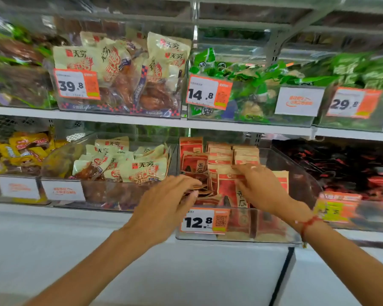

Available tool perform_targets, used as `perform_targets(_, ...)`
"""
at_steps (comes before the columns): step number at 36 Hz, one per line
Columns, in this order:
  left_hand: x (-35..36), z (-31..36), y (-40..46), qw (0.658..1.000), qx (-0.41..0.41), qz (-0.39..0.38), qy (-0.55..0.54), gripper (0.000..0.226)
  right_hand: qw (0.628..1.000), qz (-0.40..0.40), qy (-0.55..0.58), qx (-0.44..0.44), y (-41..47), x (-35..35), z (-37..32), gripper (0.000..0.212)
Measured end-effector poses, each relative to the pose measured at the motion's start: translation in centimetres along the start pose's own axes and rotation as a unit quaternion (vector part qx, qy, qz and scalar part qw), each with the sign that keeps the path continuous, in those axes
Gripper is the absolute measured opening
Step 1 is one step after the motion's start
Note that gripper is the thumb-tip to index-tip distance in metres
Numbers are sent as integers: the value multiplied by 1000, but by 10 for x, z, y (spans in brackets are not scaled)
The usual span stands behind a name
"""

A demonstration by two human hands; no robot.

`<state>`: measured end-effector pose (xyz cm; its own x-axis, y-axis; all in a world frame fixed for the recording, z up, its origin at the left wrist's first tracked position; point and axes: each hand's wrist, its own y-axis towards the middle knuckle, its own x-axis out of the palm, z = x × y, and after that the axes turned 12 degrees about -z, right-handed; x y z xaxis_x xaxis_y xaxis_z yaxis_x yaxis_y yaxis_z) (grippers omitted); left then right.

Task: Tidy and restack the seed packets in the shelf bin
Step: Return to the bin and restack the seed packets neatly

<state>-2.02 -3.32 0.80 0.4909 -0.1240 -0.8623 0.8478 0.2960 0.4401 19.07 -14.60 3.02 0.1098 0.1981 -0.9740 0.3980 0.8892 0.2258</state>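
Observation:
Red and tan seed packets (221, 160) fill a clear plastic shelf bin (296, 173) on the lower shelf, behind a 12.8 price tag (205, 220). Some packets stand upright at the back; others lie slumped at the front left. My left hand (166, 202) reaches over the bin's front left corner, fingers stretched onto the slumped packets. My right hand (259, 184) is inside the bin, its fingers pinching the top of an upright red packet (227, 188). A red string bracelet (308, 224) is on the right wrist.
Left of the bin stands a clear bin of cream snack packs (128, 164). A bin of dark red and black packs (345, 166) is on the right. The upper shelf holds bins tagged 39.8 (76, 83) and 14.8 (208, 92). A white ledge (142, 261) runs below.

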Motion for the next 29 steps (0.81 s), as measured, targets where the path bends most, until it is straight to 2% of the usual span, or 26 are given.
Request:
perform_targets(3, 6, 13, -7, 999, 35, -11, 24, 31, 999, 33, -16, 2, -7, 6, -6, 42)
perform_targets(7, 11, 10, -7, 996, 56, 5, 76, 28, 995, 94, 38, 6, -19, 7, -13, 31)
perform_targets(9, 13, 8, -5, 992, 59, 16, 106, 42, 989, 117, 87, 0, -27, 5, -14, 25)
perform_targets(12, 20, 6, 0, 988, 48, 32, 145, 62, 984, 105, 145, -17, -38, 5, -10, 23)
perform_targets(14, 27, 3, 2, 983, 75, 54, 162, 57, 982, 96, 157, -32, -43, 7, -6, 25)
perform_targets(17, 31, -1, 1, 966, 121, 78, 216, 23, 982, 97, 160, -41, -49, 9, -3, 29)
perform_targets(21, 30, -8, 2, 970, 115, 83, 199, 30, 972, 118, 194, -61, -49, 13, 0, 28)
perform_targets(24, 28, -12, 6, 966, 117, 94, 210, 20, 920, 165, 351, -52, -47, 12, -1, 29)
perform_targets(26, 26, -17, 8, 971, 103, 93, 197, 15, 884, 154, 441, -24, -46, 12, -5, 27)
perform_targets(29, 26, -27, 8, 980, 68, 74, 171, 28, 895, 110, 433, 6, -46, 15, -12, 37)
